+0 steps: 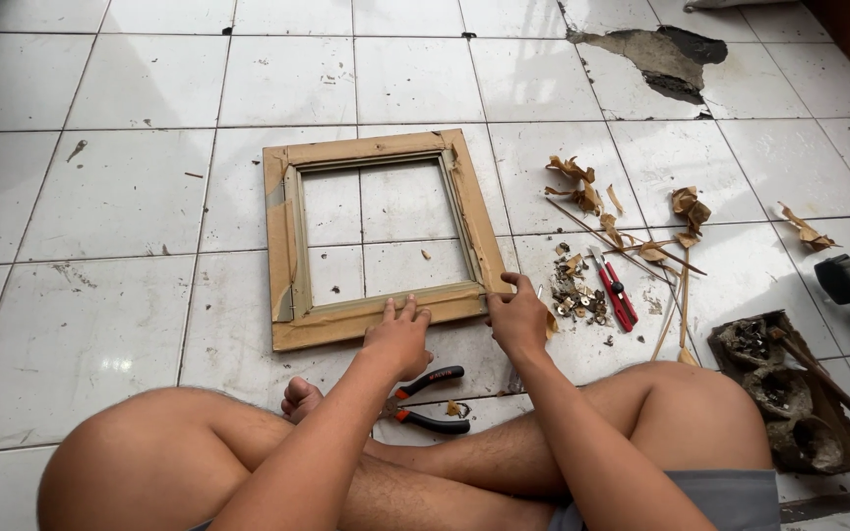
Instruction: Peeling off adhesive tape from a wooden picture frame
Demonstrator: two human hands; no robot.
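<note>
Left hand (400, 334) is flat, palm down, fingers spread and pressing on the near rail of the square, empty wooden picture frame with brown paper tape peeling off its back (378, 233); nothing is clasped in it. Right hand (518, 317) sits at the frame's near right corner, fingertips pinched together at the edge, seemingly on a strip of tape, though what the grip actually holds I cannot tell. The frame lies flat on the white tiled floor (100, 197), directly ahead of both hands. Just below the left hand, between the crossed legs, lie black-and-red-handled pliers (430, 398). To the right of the right hand: a little heap of small metal fasteners and scraps (575, 295), a red utility knife (617, 292), then torn brown paper curls and thin wooden sticks (632, 231). Risk, as I judge it: a hard tug could tear the tape short or skid the frame across the slick tile, and the bare knee sits near those loose sharp bits and the knife.
</note>
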